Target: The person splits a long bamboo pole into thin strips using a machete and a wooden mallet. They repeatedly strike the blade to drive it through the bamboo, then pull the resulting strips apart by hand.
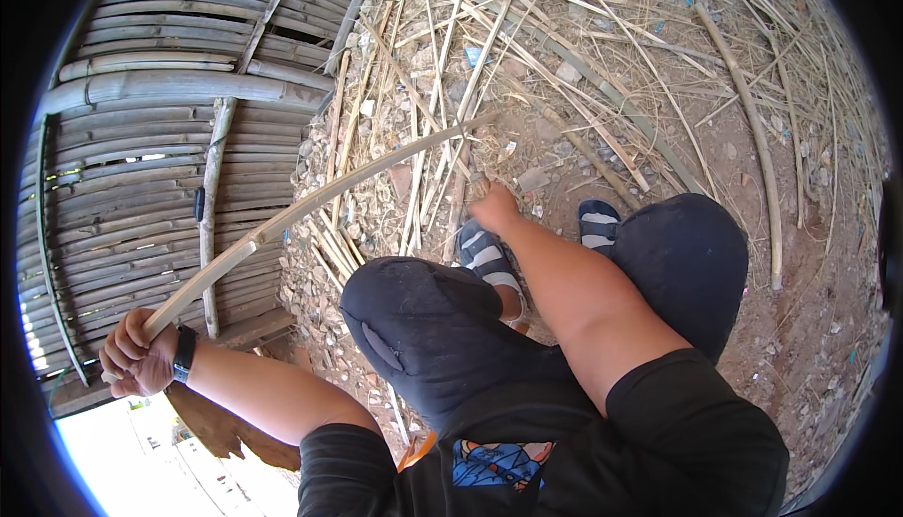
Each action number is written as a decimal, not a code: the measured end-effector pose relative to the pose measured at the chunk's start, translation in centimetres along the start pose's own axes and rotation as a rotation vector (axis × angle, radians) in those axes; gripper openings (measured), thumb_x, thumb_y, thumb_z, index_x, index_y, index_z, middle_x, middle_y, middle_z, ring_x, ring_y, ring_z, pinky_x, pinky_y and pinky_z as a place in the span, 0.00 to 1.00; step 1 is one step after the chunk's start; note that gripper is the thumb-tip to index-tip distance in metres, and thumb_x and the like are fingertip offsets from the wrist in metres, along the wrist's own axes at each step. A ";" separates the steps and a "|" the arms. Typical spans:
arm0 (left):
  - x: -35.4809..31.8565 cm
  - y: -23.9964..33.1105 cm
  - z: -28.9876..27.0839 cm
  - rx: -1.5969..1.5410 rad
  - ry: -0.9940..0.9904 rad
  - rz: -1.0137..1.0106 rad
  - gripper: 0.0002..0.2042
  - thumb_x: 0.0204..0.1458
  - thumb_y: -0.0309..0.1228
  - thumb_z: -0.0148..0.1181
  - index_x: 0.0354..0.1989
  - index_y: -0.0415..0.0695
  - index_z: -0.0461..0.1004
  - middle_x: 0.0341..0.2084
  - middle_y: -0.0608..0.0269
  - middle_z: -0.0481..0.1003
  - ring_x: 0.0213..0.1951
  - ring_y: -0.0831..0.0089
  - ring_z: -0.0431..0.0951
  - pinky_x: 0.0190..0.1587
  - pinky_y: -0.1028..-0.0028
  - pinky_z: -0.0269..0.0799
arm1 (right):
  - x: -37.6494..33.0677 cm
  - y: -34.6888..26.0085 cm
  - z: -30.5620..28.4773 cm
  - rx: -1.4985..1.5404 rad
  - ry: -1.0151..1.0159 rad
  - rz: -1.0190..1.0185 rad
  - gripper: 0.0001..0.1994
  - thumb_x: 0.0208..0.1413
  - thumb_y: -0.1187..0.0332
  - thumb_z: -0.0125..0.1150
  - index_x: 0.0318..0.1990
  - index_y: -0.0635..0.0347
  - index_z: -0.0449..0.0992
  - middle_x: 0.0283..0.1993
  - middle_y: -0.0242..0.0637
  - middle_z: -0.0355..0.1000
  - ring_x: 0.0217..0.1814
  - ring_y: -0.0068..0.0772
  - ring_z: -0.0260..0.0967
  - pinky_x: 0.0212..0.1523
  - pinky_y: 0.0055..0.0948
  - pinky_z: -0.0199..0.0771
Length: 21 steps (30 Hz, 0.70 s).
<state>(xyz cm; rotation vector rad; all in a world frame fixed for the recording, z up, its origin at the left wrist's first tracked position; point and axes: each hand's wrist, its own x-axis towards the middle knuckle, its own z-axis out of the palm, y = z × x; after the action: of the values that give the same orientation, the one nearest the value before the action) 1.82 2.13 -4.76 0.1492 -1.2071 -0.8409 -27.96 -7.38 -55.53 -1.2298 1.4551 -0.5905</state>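
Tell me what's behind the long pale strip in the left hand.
Behind the long pale strip, outward from the left hand: slatted wall, upright pole, then stony ground and loose thin strips. What its width covers can't be seen.

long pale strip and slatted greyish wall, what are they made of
Long pale strip: probably split bamboo, unpainted, fairly smooth; a ridge like a node crosses it. Slatted greyish wall: likely bamboo, dull and weathered; its slats look rounded, like split poles.

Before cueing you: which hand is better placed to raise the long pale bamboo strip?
Probably the left hand: it grips the long pale bamboo strip; the right hand is near a dark sandal.
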 end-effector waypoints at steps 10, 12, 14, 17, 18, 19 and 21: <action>-1.3 2.8 -2.4 0.083 0.019 0.016 0.15 0.44 0.45 0.60 0.16 0.55 0.63 0.09 0.81 0.58 0.11 0.85 0.52 0.17 0.80 0.48 | -3.4 -8.7 -2.9 -0.078 -0.263 -0.366 0.16 0.48 0.68 0.61 0.46 0.60 0.75 0.40 0.52 0.78 0.42 0.54 0.77 0.45 0.46 0.75; -0.9 2.6 -2.5 0.113 0.045 0.027 0.14 0.43 0.45 0.61 0.17 0.55 0.64 0.10 0.81 0.58 0.11 0.84 0.53 0.18 0.80 0.49 | -2.5 -5.1 -1.6 -0.030 -0.168 -0.201 0.16 0.48 0.68 0.61 0.46 0.60 0.75 0.40 0.53 0.78 0.44 0.55 0.77 0.46 0.46 0.75; -0.5 1.7 -2.7 0.147 0.093 0.040 0.14 0.43 0.45 0.61 0.18 0.54 0.64 0.10 0.81 0.59 0.11 0.84 0.54 0.18 0.79 0.50 | -0.7 -0.5 0.2 0.042 -0.008 0.051 0.16 0.48 0.68 0.61 0.46 0.60 0.76 0.40 0.53 0.77 0.44 0.56 0.76 0.46 0.47 0.75; -1.5 2.7 -3.4 0.191 0.130 0.051 0.25 0.51 0.62 0.53 0.19 0.53 0.65 0.11 0.79 0.60 0.12 0.82 0.55 0.19 0.78 0.51 | -0.7 -2.7 -1.2 0.024 -0.165 0.044 0.15 0.48 0.68 0.61 0.45 0.60 0.76 0.39 0.53 0.77 0.44 0.56 0.76 0.46 0.48 0.75; -1.9 2.7 -3.4 0.212 0.158 0.064 0.28 0.53 0.66 0.50 0.19 0.53 0.64 0.11 0.79 0.60 0.12 0.82 0.55 0.19 0.78 0.51 | -1.4 -3.9 -1.4 -0.014 -0.186 -0.057 0.15 0.48 0.68 0.61 0.45 0.60 0.76 0.39 0.53 0.77 0.44 0.56 0.76 0.47 0.48 0.74; -2.2 3.4 -3.8 0.199 0.143 0.052 0.34 0.53 0.73 0.42 0.19 0.52 0.65 0.12 0.78 0.59 0.12 0.81 0.54 0.20 0.77 0.51 | -2.7 -6.3 -1.7 -0.056 -0.212 -0.162 0.15 0.48 0.68 0.61 0.44 0.60 0.76 0.39 0.54 0.77 0.45 0.56 0.76 0.47 0.48 0.74; -2.1 3.0 -3.5 0.188 0.146 0.046 0.34 0.53 0.74 0.40 0.19 0.52 0.65 0.12 0.78 0.59 0.13 0.81 0.54 0.20 0.77 0.51 | -3.6 -7.9 -2.7 -0.116 -0.255 -0.315 0.15 0.48 0.68 0.61 0.45 0.60 0.76 0.41 0.54 0.77 0.46 0.56 0.76 0.48 0.48 0.74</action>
<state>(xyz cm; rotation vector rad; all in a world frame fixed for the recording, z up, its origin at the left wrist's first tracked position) 6.07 4.48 -6.16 0.3292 -1.1464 -0.6642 -28.01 -7.53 -46.41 -1.5813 1.1034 -0.5400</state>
